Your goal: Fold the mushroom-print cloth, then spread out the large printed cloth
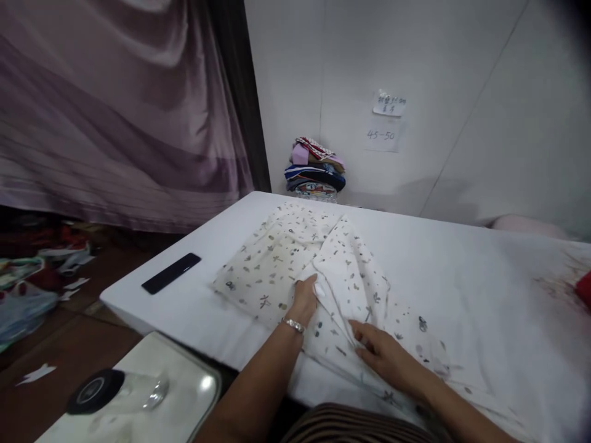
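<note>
A white cloth [272,264] with small green, brown and grey plant-like prints lies spread and partly folded on the white table. It looks like a garment or cover, but its exact kind is unclear. My left hand [305,299], with a silver bracelet at the wrist, grips the cloth beside a raised fold near its middle. Some of its fingers are hidden. Closer to me and to the right, my right hand [376,349] pinches the cloth along the same folded edge, its fingers curled. Part of the cloth trails toward the lower right.
A dark phone-like slab [171,273] lies on the white table [429,258] at left. Near me, a clear bottle with a black cap [96,391] lies on a pale surface. Folded fabrics [315,167] are stacked by the wall. A purple curtain [138,111] hangs left.
</note>
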`<state>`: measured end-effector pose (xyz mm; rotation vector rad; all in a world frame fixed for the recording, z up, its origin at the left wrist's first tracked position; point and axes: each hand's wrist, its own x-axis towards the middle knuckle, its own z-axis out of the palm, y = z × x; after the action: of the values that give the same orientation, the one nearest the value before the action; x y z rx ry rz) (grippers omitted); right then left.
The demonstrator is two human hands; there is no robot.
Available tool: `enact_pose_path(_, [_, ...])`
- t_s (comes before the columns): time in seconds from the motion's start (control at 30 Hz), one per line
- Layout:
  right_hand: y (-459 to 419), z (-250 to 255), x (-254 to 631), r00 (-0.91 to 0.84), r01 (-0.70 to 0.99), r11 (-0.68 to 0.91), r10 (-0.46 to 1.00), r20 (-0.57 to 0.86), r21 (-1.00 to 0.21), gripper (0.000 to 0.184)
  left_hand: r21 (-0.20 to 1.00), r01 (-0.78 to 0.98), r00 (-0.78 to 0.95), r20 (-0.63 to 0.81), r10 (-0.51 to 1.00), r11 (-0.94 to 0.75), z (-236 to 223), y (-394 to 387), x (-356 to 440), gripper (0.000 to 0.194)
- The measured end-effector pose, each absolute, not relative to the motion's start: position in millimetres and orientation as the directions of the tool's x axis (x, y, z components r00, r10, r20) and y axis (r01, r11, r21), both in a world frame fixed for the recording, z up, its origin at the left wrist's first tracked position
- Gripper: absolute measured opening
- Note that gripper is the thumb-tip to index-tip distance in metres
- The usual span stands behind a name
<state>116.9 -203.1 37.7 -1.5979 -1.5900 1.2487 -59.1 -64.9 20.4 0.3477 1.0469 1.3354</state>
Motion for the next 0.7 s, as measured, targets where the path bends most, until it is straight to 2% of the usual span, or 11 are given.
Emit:
enact_pose_path(0.1, [-187,25,120,-0.124,0.398,-0.162,0.966,-0.228,-0.903,0.054,0.728,-0.647,-0.135,-0.404,0.905,0.228,23,-58,-70,0.011])
enact_pose_path(0.2, [-150,26,119,0.051,0.262,-0.328,0.944,-0.326,-0.908,0.065,0.715,-0.662,-0.121,-0.399,0.909,0.226,23,-58,-81,0.007])
enact_pose_path(0.33, [-91,33,106,0.176,0.220,-0.357,0.930,-0.323,-0.908,0.069,0.696,-0.686,-0.136,-0.410,0.902,0.213,16,-60,-93,0.007])
enact_pose_path(0.43, [-61,34,92,0.237,0.199,-0.357,0.921,-0.309,-0.912,0.066,0.686,-0.697,-0.142,-0.417,0.898,0.209,12,-58,-97,0.006])
enact_pose_path(0.57, [-46,33,71,0.237,0.190,-0.332,0.929,-0.285,-0.924,0.057,0.678,-0.697,-0.110,-0.422,0.900,0.232,12,-54,-98,0.004])
enact_pose_path(0.7, [-49,34,50,0.233,0.217,-0.205,0.960,-0.153,-0.954,0.044,0.686,-0.692,-0.100,-0.398,0.912,0.223,12,-57,-98,0.006])
